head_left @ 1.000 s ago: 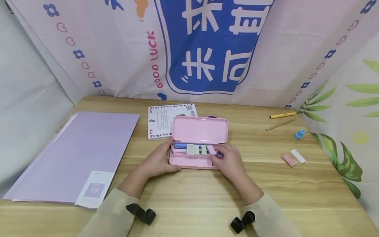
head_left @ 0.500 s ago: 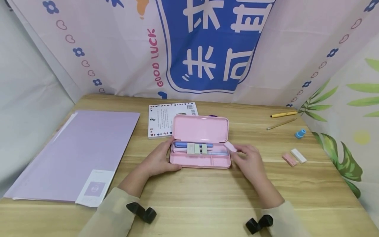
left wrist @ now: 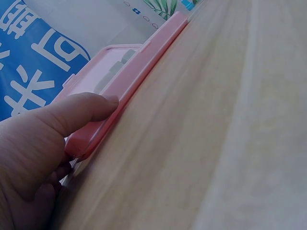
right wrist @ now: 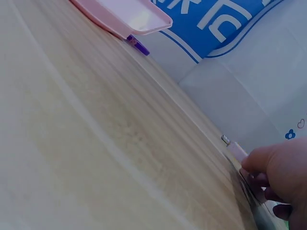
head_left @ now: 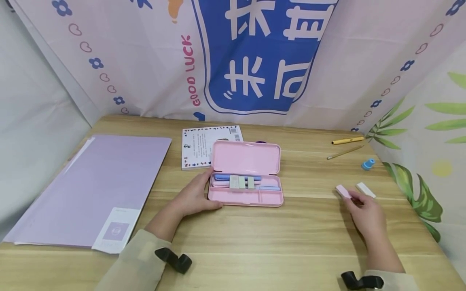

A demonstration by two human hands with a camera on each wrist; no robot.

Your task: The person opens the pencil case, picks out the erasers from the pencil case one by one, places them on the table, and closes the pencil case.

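My left hand (head_left: 194, 196) grips the left end of an open pink pencil case (head_left: 233, 198), thumb along the front edge. In the left wrist view, the thumb (left wrist: 91, 109) presses on the rim. Inside the case lie blue and pink pens (head_left: 221, 184) and several pale green-grey blocks (head_left: 241, 182). Far to the right, my right hand (head_left: 367, 214) pinches a light pink eraser (head_left: 343, 191) between thumb and fingers, low over the table. A white eraser (head_left: 366, 189) lies just beyond that hand. The darker pink eraser beside it is hidden by the hand.
A yellow pen (head_left: 347, 140), a pencil (head_left: 345, 152) and a small blue object (head_left: 368, 164) lie at the back right. Behind the case is a white book (head_left: 196, 147). A large lilac folder (head_left: 109, 182) covers the table's left side. A printed curtain (head_left: 156, 60) hangs behind.
My right hand has lifted the light pink eraser out of the pencil case and carried it right, near the other erasers. My left hand has stayed on the case.
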